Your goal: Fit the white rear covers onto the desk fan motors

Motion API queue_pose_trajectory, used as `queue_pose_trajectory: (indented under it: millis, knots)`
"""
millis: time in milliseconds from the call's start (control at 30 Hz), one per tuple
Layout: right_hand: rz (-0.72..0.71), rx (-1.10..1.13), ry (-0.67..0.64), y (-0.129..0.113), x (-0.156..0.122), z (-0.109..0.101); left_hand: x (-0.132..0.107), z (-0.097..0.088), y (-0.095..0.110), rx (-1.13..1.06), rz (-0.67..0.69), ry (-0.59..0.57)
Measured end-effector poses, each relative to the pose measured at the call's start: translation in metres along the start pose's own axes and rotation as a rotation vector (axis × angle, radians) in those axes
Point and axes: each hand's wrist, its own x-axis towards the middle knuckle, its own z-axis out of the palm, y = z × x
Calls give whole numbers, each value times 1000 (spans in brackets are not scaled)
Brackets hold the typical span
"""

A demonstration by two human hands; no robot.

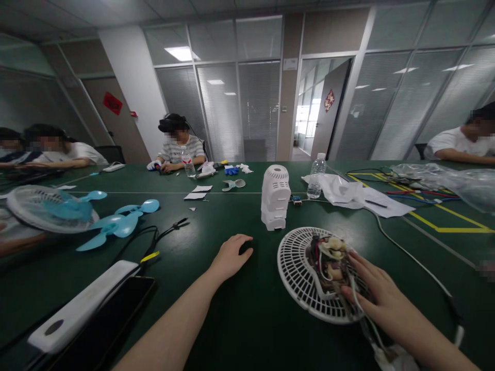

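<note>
A round white fan grille (296,263) lies on the green table with a bare fan motor (333,257) and its wires facing up. My right hand (377,291) is at the right side of the motor, fingertips and thumb against it. Part of the grille and some wires are hidden under that hand. My left hand (231,257) rests on the table left of the grille, fingers loosely bent, thumb apart, nothing in it. Beyond the grille stands a white plastic motor housing (276,198), upright and vented at the top.
To the left lie blue fan blades (116,226), another fan grille (38,208), a white power strip (88,304) and a black phone (104,324). A water bottle (317,175) stands by crumpled plastic (344,190). A cable (410,257) runs along the right. Several people sit around the table.
</note>
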Motion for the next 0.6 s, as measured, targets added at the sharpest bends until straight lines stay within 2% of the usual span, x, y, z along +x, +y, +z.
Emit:
queue_pose_trajectory:
  millis: [67, 133, 300, 433, 600]
  knots:
    - [-49, 10, -126, -29, 3, 1, 1, 1, -1, -10, 7, 10]
    - [-93, -2, -189, -53, 5, 3, 2, 2, -1, -23, 20, 14]
    - [-149, -103, -129, -92, 11, 18, 5, 4, -6, -56, 47, 15]
    - [-172, -169, -79, -103, 12, 30, 6, 6, -10, -76, 40, 29]
    - [-169, -196, -45, -99, 13, 35, 7, 8, -10, -123, 53, 39]
